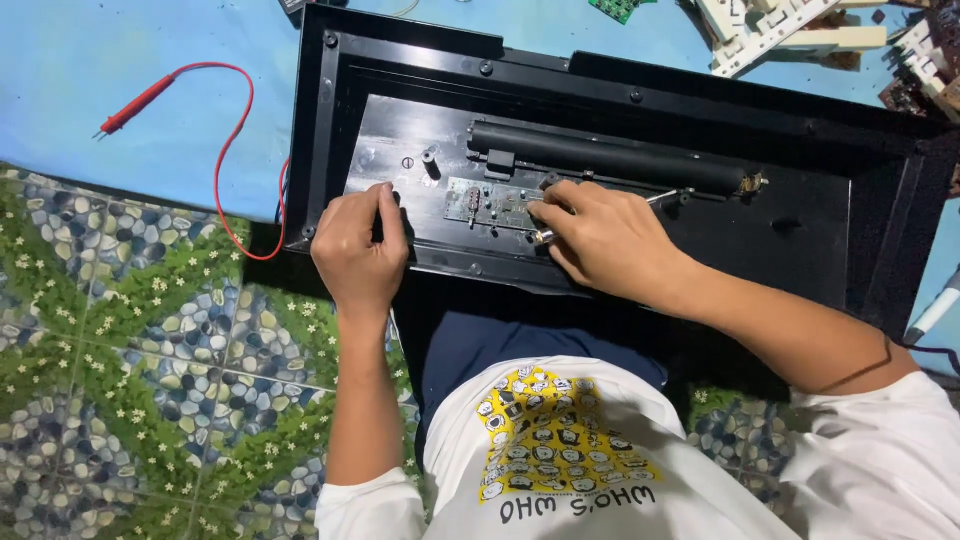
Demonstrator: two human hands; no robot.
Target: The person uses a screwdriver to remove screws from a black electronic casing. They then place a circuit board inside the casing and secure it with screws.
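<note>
Under both hands, open black casing (600,130). Left hand (360,245) braces casing, fingers curled shut beside circuit board (490,205). Right hand (610,240) pinches metal tool (665,197), tip hidden, at board's right end. Step looks like working the board's fastening; next wants steady pressure, casing held firm.

A small greenish circuit board (487,204) lies flat inside the open black casing (620,120).

My own bare left hand (358,250) and right hand (610,240), forearms uncovered, white short-sleeved T-shirt (600,470) with a yellow patch of small cartoon faces and dark lettering, navy trousers (480,345) beneath.
</note>
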